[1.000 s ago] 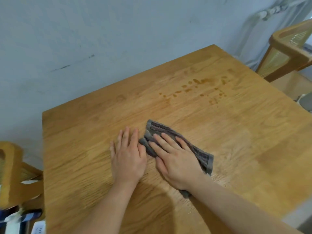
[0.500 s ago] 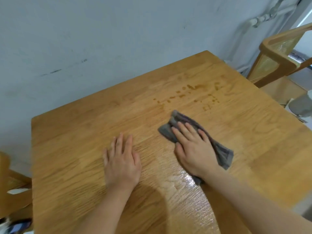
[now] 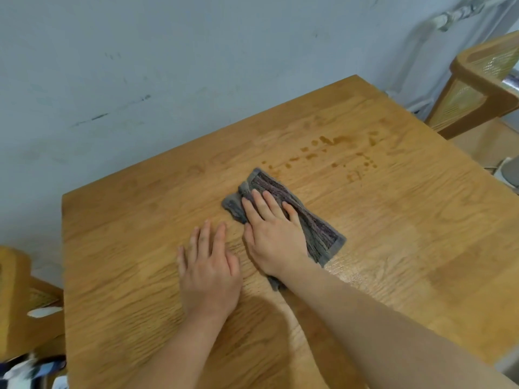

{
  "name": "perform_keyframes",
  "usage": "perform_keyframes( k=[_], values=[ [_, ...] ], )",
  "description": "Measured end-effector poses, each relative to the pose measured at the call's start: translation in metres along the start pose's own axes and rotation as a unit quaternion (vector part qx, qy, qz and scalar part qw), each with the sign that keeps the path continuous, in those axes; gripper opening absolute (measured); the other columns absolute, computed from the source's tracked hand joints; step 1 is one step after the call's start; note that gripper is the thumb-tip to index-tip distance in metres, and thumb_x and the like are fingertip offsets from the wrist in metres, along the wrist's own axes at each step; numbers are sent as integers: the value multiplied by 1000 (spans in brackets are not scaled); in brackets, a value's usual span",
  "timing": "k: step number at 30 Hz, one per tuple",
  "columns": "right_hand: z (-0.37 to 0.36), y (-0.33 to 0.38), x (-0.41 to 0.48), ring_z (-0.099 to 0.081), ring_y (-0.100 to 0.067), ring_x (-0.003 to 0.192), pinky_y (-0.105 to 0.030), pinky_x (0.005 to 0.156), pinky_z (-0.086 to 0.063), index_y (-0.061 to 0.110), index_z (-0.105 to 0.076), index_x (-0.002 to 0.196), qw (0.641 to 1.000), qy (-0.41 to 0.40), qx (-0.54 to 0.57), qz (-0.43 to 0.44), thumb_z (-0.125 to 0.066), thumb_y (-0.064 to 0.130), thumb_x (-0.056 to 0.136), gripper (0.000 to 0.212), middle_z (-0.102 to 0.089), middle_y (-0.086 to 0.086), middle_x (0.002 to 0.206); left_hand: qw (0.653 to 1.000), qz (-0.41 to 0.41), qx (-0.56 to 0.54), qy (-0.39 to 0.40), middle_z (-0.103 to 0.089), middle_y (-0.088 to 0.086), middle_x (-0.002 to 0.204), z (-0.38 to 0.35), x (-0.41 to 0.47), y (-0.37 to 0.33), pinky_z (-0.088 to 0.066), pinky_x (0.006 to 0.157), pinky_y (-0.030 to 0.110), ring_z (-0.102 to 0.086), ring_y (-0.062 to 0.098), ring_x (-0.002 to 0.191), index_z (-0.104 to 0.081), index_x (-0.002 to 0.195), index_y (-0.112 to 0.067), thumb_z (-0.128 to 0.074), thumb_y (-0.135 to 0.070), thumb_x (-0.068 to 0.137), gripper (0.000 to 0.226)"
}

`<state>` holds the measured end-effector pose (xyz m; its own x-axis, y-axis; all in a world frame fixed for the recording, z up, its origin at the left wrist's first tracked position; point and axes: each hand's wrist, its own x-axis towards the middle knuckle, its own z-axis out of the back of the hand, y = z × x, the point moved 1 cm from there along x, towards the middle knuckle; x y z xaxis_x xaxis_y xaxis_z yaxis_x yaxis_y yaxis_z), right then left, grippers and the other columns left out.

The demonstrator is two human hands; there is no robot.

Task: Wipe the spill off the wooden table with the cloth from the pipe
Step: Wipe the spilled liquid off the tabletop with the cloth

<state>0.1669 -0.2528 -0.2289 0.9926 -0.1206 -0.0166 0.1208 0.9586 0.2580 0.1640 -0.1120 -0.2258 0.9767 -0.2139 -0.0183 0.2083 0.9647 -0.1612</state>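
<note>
A grey cloth (image 3: 317, 226) lies flat on the wooden table (image 3: 421, 234), stretched from upper left to lower right. My right hand (image 3: 272, 234) presses on it with straight fingers spread over its left half. Flat on the bare wood just to the left of the cloth rests my left hand (image 3: 209, 265), palm down, holding nothing. The spill (image 3: 337, 153) is a scatter of brown drops and streaks on the wood, beyond the cloth's far end and to its right, a short gap away.
A grey wall runs along the table's far edge. The pipe (image 3: 455, 15) crosses the wall at the upper right. One wooden chair (image 3: 483, 85) stands off the right corner, another (image 3: 16, 299) at the left edge.
My right hand slid the cloth right and away from my left hand, then came back left, close beside it. The left hand stayed flat on the wood.
</note>
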Motion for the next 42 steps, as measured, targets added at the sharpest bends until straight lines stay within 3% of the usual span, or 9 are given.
perform_keyframes(
  k=[6,10,14,21,24,31,34,39,42],
  values=[
    [15,-34,-114,-28,-14,146,-43,113,-24,30,-40,148,999,19,-13,26,-40,42,96,53,-32,6,158,999,-6,32,39,-30,7,155,5,1,-5,-19,114,53,-23,28,143,-29,147,-31,-16,-40,90,60],
    [13,-32,-32,-24,-17,147,-49,115,-22,31,-35,150,999,-12,-28,-23,-28,45,98,54,-29,5,159,996,2,53,66,-38,14,142,14,22,-14,-28,107,54,-33,34,131,-37,138,-24,-33,-38,88,52],
    [12,-24,63,-6,-16,151,-49,118,-8,31,-20,155,998,14,-19,-50,-20,43,101,54,-13,5,164,999,-14,20,34,-40,8,137,9,71,-32,-29,106,49,-35,28,127,-40,126,-24,-33,-40,88,42],
    [20,-39,-72,-19,-10,148,-43,114,-20,34,-35,150,999,37,-31,-6,-21,46,101,53,-25,11,159,999,-19,-38,31,-11,2,161,-4,104,-38,-5,119,45,-5,20,147,-13,152,-18,-11,-42,94,63],
    [21,-42,-24,-16,-11,149,-46,117,-20,34,-34,150,999,33,-32,-10,-24,44,101,52,-24,10,160,998,-23,-46,38,-5,1,161,-2,106,-40,-1,119,45,0,19,147,-8,153,-19,-10,-42,95,62],
    [12,-20,195,-5,-17,150,-51,119,-5,29,-19,155,999,35,-6,-8,-23,38,101,55,-13,4,164,999,-25,-43,-8,-33,5,153,-5,105,-39,-18,116,50,-24,21,143,-35,146,-14,-21,-37,92,60],
    [9,-21,178,-7,-18,150,-49,119,-6,29,-21,154,999,33,-4,12,-23,38,101,54,-14,3,164,999,-12,-41,-2,-32,3,153,-4,106,-40,-18,116,48,-22,19,143,-33,147,-16,-22,-35,92,59],
    [18,-40,49,-19,-16,149,-46,117,-15,29,-35,150,998,31,-13,54,-24,40,99,53,-27,5,160,999,-2,-33,5,-37,3,151,0,104,-41,-25,114,49,-27,20,142,-37,144,-14,-22,-34,95,56],
    [17,-43,92,-22,-16,148,-49,116,-18,31,-36,149,995,47,-12,84,-25,41,98,54,-29,6,159,999,-6,-31,-1,-39,3,150,0,107,-42,-26,113,49,-31,21,140,-39,143,-14,-23,-34,95,54]
  ],
)
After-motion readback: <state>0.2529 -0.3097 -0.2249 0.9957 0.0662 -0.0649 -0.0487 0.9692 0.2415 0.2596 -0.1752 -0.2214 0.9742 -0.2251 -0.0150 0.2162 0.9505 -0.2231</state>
